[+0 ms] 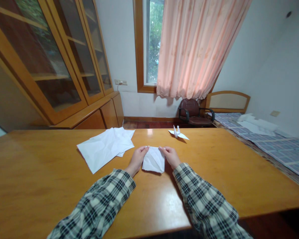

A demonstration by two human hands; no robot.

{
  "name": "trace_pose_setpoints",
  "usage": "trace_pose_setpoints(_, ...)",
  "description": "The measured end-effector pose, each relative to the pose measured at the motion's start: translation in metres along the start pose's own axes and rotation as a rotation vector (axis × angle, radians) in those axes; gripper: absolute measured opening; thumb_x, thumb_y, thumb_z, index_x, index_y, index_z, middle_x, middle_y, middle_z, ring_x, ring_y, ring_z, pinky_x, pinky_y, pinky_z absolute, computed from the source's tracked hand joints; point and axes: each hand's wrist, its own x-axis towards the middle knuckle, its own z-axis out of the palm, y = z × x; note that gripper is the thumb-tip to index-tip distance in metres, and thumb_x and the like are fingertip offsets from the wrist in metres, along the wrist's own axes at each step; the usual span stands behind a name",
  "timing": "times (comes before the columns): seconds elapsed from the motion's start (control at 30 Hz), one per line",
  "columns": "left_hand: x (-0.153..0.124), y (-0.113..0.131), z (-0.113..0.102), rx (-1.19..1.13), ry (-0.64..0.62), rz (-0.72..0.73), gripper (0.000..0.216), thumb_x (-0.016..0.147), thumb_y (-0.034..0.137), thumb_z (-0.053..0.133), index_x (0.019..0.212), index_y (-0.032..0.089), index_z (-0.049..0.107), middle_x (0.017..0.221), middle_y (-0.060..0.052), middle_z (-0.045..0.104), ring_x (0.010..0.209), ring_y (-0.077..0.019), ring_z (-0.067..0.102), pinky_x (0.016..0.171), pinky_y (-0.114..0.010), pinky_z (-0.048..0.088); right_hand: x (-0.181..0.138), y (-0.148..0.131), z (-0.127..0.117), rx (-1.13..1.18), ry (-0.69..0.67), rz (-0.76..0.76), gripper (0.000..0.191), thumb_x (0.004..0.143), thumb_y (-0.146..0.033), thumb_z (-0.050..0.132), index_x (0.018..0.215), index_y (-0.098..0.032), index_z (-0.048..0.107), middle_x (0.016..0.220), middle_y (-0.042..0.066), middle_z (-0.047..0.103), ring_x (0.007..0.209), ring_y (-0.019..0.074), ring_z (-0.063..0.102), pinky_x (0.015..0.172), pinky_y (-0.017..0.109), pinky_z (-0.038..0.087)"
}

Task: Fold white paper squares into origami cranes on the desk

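Observation:
Between my two hands is a folded white square of paper (153, 160), with a diagonal crease across its face. My left hand (139, 158) pinches its upper left corner between thumb and fingers. At the upper right corner, my right hand (171, 156) grips it the same way. The paper's lower edge hangs slightly above the table or rests on it; I cannot tell which. Beyond my right hand stands a white paper crane (178, 133) with its wings spread. To the left of my left hand lies a loose pile of creased white paper sheets (106, 146).
The wooden table (40, 186) reaches across the view, its front edge near my forearms. A glass-door cabinet (64, 66) stands at the left. Behind the table are a brown armchair (190, 111) and a pink curtain (196, 46). A bed (269, 139) lies along the right.

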Motion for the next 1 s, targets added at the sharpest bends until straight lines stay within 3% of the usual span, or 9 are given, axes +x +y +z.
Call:
trace_pose_setpoints(0.2, 0.0009, -0.0017, 0.0011, -0.019, -0.008, 0.016, 0.038, 0.07, 0.051, 0.068, 0.076, 0.013, 0.065, 0.065, -0.001, 0.063, 0.06, -0.0127, 0.054, 0.056, -0.021, 0.04, 0.0003, 0.0016, -0.0013, 0.003, 0.013, -0.011, 0.046, 0.071, -0.058, 0.061, 0.056, -0.014, 0.057, 0.051, -0.004, 0.045, 0.05, 0.0088, 0.037, 0.048, 0.022, 0.027)
trace_pose_setpoints(0.37, -0.001, 0.0002, 0.0026, -0.059, -0.129, -0.056, 0.043, 0.067, 0.047, 0.073, 0.092, 0.012, 0.067, 0.078, -0.006, 0.069, 0.069, -0.0165, 0.061, 0.062, -0.024, 0.045, 0.001, 0.0036, -0.0024, 0.045, 0.044, -0.006, 0.046, 0.071, -0.058, 0.061, 0.06, -0.013, 0.06, 0.053, -0.003, 0.048, 0.051, 0.0091, 0.039, 0.049, 0.023, 0.028)
trace_pose_setpoints(0.67, 0.0004, -0.0011, -0.0013, 0.033, -0.065, -0.061, 0.039, 0.062, 0.044, 0.075, 0.084, 0.012, 0.068, 0.075, -0.006, 0.07, 0.065, -0.0172, 0.061, 0.058, -0.024, 0.044, -0.0017, -0.0006, 0.0009, 0.137, -0.029, 0.105, 0.043, 0.064, -0.056, 0.067, 0.07, -0.013, 0.064, 0.055, -0.002, 0.053, 0.049, 0.0087, 0.042, 0.045, 0.022, 0.029)
trace_pose_setpoints(1.0, 0.0004, -0.003, -0.0011, 0.207, -0.146, -0.014, 0.039, 0.067, 0.043, 0.069, 0.088, 0.01, 0.068, 0.081, -0.007, 0.07, 0.069, -0.0183, 0.061, 0.061, -0.025, 0.044, 0.0009, 0.0022, -0.0018, 0.156, -0.108, 0.108, 0.038, 0.059, -0.048, 0.073, 0.071, -0.012, 0.068, 0.063, 0.003, 0.065, 0.056, 0.0119, 0.053, 0.054, 0.024, 0.038)
